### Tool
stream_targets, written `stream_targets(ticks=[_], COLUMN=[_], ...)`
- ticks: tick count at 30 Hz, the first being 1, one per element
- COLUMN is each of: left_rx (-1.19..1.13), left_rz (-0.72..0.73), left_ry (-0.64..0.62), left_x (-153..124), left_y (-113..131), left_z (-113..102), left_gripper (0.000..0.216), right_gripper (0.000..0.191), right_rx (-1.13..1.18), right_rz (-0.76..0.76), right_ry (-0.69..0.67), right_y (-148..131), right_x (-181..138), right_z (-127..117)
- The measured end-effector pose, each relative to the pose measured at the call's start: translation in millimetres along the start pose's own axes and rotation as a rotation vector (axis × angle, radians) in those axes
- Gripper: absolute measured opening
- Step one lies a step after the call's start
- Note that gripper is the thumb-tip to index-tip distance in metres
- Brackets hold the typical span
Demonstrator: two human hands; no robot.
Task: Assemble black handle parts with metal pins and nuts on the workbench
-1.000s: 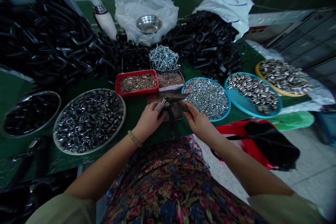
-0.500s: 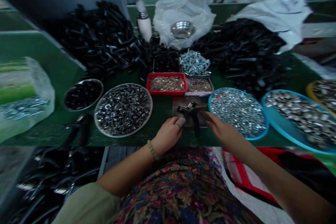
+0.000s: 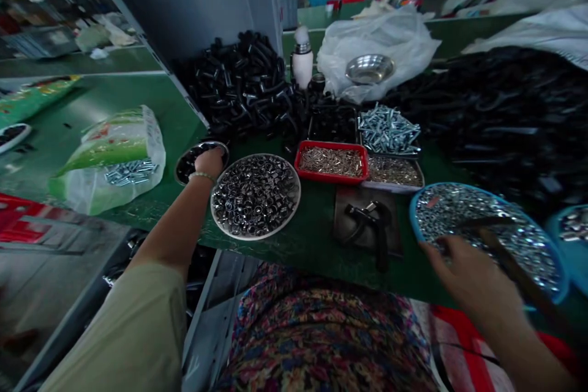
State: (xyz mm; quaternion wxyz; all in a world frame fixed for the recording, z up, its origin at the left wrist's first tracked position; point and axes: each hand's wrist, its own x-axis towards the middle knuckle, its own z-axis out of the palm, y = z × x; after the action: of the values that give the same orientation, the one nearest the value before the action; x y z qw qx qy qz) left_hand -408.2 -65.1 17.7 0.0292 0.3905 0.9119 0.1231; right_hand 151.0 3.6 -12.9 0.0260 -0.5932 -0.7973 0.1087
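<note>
My left hand [image 3: 209,162] reaches out to a small steel bowl [image 3: 186,159] of black parts; its fingers dip over the rim and are hidden. My right hand [image 3: 468,275], blurred, is at the near edge of a blue plate [image 3: 420,239] heaped with shiny nuts, closed around a long hammer-like tool [image 3: 514,263]. Between the hands, a black fitting [image 3: 370,217] rests on a dark flat plate [image 3: 349,242] with neither hand touching it. A round steel tray [image 3: 220,226] of metal rings lies just right of my left hand.
A red tray [image 3: 331,179] and a white tray [image 3: 395,184] of small pins sit behind the plate, with a box of screws [image 3: 388,128]. Piles of black parts [image 3: 243,86] fill the back. A plastic bag [image 3: 114,159], a white bottle [image 3: 302,64] and a second blue plate [image 3: 572,233] stand around.
My left hand left the black fitting and stretched far left to the small bowl. My right hand drew back to the right with its tool. The view swung left.
</note>
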Motion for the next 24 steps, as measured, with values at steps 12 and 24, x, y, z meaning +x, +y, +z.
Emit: stream_targets(ticks=[12,24], left_rx=[-0.829,-1.832], left_rz=[-0.033,-0.065], left_ry=[-0.026,-1.023], left_x=[-36,-210], left_y=[45,231], left_z=[-13,56], left_gripper=[0.013,0.025], right_gripper=[0.039,0.040], right_rx=[1.313,1.936], right_rz=[0.169,0.112], right_ry=[-0.302,-0.460], right_y=[-51,-59], right_x=[11,-21], right_z=[24,14])
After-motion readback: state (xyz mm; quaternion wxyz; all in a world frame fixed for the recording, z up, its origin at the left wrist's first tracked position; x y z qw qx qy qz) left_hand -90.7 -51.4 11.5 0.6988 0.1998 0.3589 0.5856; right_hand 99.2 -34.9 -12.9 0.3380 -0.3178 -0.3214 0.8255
